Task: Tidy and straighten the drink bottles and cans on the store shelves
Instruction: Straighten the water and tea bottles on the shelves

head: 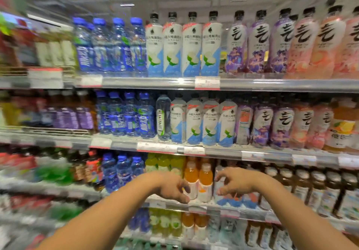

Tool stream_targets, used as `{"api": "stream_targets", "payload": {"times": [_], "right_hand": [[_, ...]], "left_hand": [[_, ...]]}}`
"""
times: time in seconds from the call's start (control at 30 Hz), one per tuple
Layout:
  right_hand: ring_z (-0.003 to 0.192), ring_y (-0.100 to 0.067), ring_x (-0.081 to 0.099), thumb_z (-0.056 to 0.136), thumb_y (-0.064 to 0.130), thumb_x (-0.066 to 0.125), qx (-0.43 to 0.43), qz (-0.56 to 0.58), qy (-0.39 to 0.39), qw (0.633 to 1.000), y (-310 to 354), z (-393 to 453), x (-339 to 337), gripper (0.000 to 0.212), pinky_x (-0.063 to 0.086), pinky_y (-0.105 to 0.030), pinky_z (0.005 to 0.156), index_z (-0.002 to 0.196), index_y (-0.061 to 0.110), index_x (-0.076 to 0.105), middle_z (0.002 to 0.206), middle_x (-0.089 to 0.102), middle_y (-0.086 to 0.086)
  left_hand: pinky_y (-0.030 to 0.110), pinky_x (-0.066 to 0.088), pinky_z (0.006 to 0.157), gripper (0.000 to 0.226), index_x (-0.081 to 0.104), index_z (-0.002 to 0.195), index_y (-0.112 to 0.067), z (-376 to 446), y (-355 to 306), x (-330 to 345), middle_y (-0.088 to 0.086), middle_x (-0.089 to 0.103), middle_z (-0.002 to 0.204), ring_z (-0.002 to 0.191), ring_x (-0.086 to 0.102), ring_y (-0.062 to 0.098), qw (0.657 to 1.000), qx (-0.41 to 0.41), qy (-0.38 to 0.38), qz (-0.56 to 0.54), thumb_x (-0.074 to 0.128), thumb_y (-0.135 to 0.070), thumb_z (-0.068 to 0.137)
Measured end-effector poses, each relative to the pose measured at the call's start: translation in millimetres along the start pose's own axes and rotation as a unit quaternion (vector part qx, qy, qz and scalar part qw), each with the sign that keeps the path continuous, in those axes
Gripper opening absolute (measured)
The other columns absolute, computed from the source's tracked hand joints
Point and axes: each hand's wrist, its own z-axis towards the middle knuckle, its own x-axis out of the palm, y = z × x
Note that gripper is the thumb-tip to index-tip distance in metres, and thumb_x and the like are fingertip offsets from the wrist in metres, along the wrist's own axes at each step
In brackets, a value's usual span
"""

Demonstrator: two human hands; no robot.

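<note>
Store drink aisle, head view, heavy motion blur toward the left edge. Both forearms reach toward the third shelf (204, 206) from the top.

Left hand (172, 188): fingers curled downward, tips just in front of the left orange bottle (191, 179); contact cannot be told through the blur. Right hand (236, 181): grip loosely curled, thumb and fingers apart, hovering in front of a white-and-blue labelled bottle (219, 189) to the right of the second orange bottle (206, 181). Neither hand plainly clamps anything.

Same shelf, left of the orange pair: yellow-green bottles (165, 162), then blue bottles (123, 170). To the right: dark tea bottles (318, 189) in a row.

Top shelf (155, 82): blue-capped bottles (110, 43), white coconut-print bottles (182, 43), purple-labelled bottles (258, 41), pink-labelled bottles (322, 43), all upright. Second shelf repeats the order; one clear bottle (163, 120) stands between the blue and white groups. Price tags (207, 82) clipped on the shelf rails.
</note>
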Motion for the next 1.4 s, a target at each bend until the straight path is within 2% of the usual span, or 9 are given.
{"api": "stream_targets", "payload": {"times": [0.17,0.4,0.5,0.6,0.73,0.97,1.1,1.3,1.4], "right_hand": [[0.081,-0.01,0.068,0.092,0.046,0.074,-0.058,0.003,0.035,0.998,43.2,3.1,41.1,0.059,0.06,-0.035,0.082,0.142,0.024,0.052,0.122,0.062,-0.006],[0.099,-0.022,0.072,0.087,0.056,0.074,-0.119,-0.014,0.058,0.991,109.3,-1.6,71.1,0.066,0.061,-0.036,0.084,0.142,0.028,0.052,0.112,0.063,0.003],[0.092,-0.017,0.069,0.09,0.053,0.073,-0.131,-0.017,0.07,0.989,136.1,-4.2,73.9,0.064,0.059,-0.042,0.088,0.143,0.025,0.051,0.115,0.069,-0.003],[0.092,-0.014,0.07,0.092,0.048,0.072,-0.134,-0.02,0.07,0.988,169.4,-6.2,79.8,0.06,0.059,-0.038,0.087,0.143,0.025,0.049,0.112,0.069,0.001],[0.098,-0.018,0.074,0.093,0.046,0.073,-0.124,-0.031,0.059,0.99,214.2,3.7,95.0,0.062,0.059,-0.039,0.088,0.145,0.023,0.048,0.111,0.07,0.002],[0.096,-0.019,0.074,0.093,0.047,0.072,-0.106,-0.023,0.03,0.994,296.7,35.1,142.3,0.06,0.06,-0.041,0.089,0.144,0.023,0.05,0.109,0.07,0.002],[0.088,-0.013,0.07,0.094,0.046,0.072,-0.085,-0.003,0.035,0.996,332.6,54.8,172.8,0.061,0.059,-0.034,0.082,0.144,0.022,0.049,0.105,0.07,0.005],[0.087,-0.014,0.07,0.093,0.045,0.073,-0.048,0.013,0.04,0.998,370.2,74.7,199.3,0.059,0.058,-0.036,0.084,0.143,0.023,0.05,0.101,0.063,0.012],[0.09,-0.017,0.07,0.092,0.047,0.073,-0.039,0.001,0.042,0.998,382.1,86.9,201.7,0.062,0.059,-0.038,0.086,0.144,0.022,0.051,0.104,0.064,0.006]], "left_hand": [[0.034,0.04,0.107,0.059,0.046,0.149,-0.027,-64.2,29.6,15.0,-0.002,0.06,0.142,0.128,0.056,0.021,0.997,-0.071,0.001,-0.019,0.057,-0.053,0.098],[0.039,0.035,0.113,0.06,0.043,0.152,-0.025,-133.7,61.2,24.7,-0.002,0.051,0.152,0.136,0.048,0.021,0.992,-0.12,0.01,-0.038,0.055,-0.053,0.099],[0.037,0.039,0.109,0.06,0.043,0.152,-0.028,-154.6,79.5,21.8,-0.002,0.055,0.148,0.132,0.052,0.02,0.992,-0.119,-0.01,-0.05,0.055,-0.054,0.099],[0.039,0.046,0.104,0.061,0.042,0.152,-0.028,-175.5,107.0,21.4,-0.001,0.056,0.146,0.117,0.056,0.016,0.991,-0.113,-0.022,-0.07,0.056,-0.053,0.098],[0.024,0.044,0.08,0.057,0.042,0.151,-0.025,-204.5,150.0,22.2,0.002,0.06,0.141,0.115,0.061,0.023,0.992,-0.089,-0.042,-0.077,0.055,-0.049,0.101],[0.028,0.039,0.094,0.053,0.053,0.143,-0.019,-250.0,263.2,28.1,-0.001,0.06,0.139,0.116,0.057,0.017,0.996,-0.058,-0.02,-0.06,0.055,-0.05,0.1],[0.034,0.041,0.108,0.057,0.044,0.15,-0.024,-271.1,315.9,31.2,-0.003,0.057,0.143,0.127,0.056,0.018,0.996,-0.053,-0.022,-0.061,0.054,-0.052,0.1],[0.031,0.041,0.107,0.058,0.043,0.15,-0.029,-285.1,371.1,37.4,-0.006,0.057,0.144,0.122,0.056,0.013,0.997,-0.038,-0.013,-0.069,0.055,-0.054,0.099],[0.031,0.042,0.108,0.059,0.043,0.151,-0.028,-285.0,387.4,37.3,-0.006,0.057,0.144,0.124,0.056,0.012,0.996,-0.025,-0.032,-0.081,0.056,-0.052,0.099]]}}
